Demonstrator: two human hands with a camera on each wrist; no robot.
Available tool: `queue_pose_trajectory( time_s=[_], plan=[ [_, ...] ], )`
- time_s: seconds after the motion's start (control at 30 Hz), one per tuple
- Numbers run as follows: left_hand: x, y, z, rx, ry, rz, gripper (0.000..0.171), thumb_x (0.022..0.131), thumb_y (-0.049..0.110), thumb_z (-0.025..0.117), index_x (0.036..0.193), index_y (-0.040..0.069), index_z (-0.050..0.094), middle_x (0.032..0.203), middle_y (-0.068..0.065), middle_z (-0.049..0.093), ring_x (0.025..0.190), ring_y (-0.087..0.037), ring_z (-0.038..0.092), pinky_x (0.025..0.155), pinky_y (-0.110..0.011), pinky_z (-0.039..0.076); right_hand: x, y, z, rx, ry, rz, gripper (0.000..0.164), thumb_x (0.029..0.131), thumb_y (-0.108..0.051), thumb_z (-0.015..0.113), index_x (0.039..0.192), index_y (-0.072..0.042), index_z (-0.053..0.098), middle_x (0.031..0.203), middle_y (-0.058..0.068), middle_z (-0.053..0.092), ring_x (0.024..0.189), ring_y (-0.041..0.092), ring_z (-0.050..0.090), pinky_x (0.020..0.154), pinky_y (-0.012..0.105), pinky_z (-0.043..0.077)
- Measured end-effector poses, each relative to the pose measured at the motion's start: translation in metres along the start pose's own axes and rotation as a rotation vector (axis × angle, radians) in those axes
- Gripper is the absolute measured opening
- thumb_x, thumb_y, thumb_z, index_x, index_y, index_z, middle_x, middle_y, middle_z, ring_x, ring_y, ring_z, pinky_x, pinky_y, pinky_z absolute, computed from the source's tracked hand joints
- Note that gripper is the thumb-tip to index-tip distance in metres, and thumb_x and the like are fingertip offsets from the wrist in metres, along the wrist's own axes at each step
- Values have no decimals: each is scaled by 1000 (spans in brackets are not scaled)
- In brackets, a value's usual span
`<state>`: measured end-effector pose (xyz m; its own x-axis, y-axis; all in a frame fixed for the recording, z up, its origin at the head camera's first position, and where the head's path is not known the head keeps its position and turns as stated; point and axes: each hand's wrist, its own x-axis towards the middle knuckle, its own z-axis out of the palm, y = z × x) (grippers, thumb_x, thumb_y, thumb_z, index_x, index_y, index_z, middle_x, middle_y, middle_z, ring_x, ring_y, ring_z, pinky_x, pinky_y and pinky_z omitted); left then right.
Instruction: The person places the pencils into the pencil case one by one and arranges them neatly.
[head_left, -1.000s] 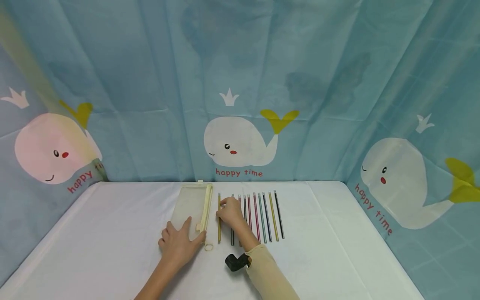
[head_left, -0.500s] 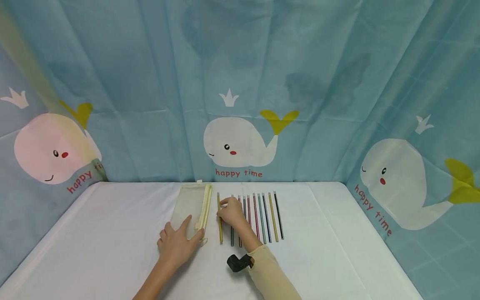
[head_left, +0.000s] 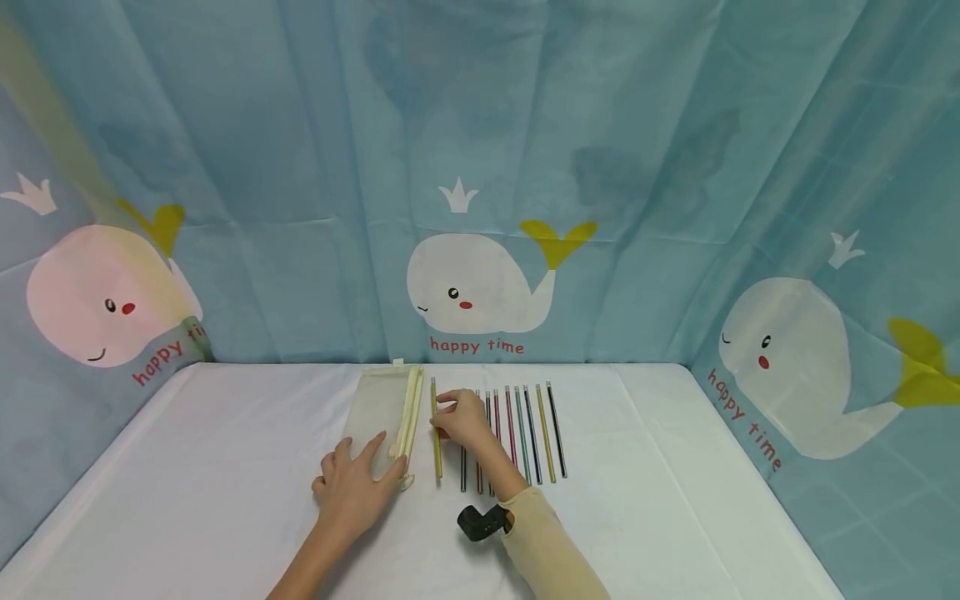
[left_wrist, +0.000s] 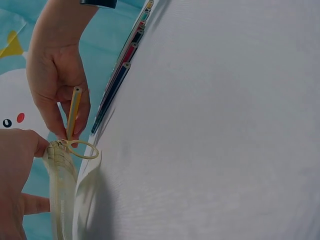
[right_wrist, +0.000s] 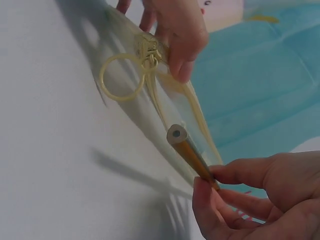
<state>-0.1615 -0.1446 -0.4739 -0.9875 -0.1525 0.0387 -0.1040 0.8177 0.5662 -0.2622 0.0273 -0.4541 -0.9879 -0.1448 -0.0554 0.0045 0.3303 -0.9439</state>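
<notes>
A yellow pencil (head_left: 433, 396) is pinched between the thumb and fingers of my right hand (head_left: 465, 421). Its flat, unsharpened end points toward me, and the right wrist view shows the lead core in that end of the yellow pencil (right_wrist: 177, 134). Just left of it lies a pale, see-through zip pouch (head_left: 381, 400), its cream zipper along the right side. My left hand (head_left: 355, 490) rests on the pouch's near half, fingers spread, thumb at the zipper edge. A round pull ring (right_wrist: 103, 80) hangs from the slider beside that thumb.
Several pencils (head_left: 544, 425) of different colours lie in a row on the white tablecloth (head_left: 637, 517), partly covered by my right forearm. A black device (head_left: 480, 523) sits at the right wrist. Behind the table hangs a blue curtain (head_left: 300, 283) with whales.
The right hand has raised the yellow pencil and shifted it slightly away from me. Beside the left thumb, the zipper edge and ring have turned and drawn in slightly.
</notes>
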Motion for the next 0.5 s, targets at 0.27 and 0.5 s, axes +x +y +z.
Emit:
queue_pose_trajectory(
  time_s=[0.27,0.5],
  plan=[
    [0,-1,-1,-8,0,5,69,102,54,58,153,8,55,156,-42,31,140,-65,29,101,-80,29,7,-1,4,81,-42,25,38,90,4,76,127,10,70,91,17,77,74,23,76,67,33,63],
    [-1,2,-1,-21,-5,2,70,102,54,58,154,8,54,157,-41,31,141,-65,28,101,-80,29,11,-6,10,132,-46,47,38,90,5,75,127,9,69,90,17,76,71,20,75,68,34,63]
  ],
)
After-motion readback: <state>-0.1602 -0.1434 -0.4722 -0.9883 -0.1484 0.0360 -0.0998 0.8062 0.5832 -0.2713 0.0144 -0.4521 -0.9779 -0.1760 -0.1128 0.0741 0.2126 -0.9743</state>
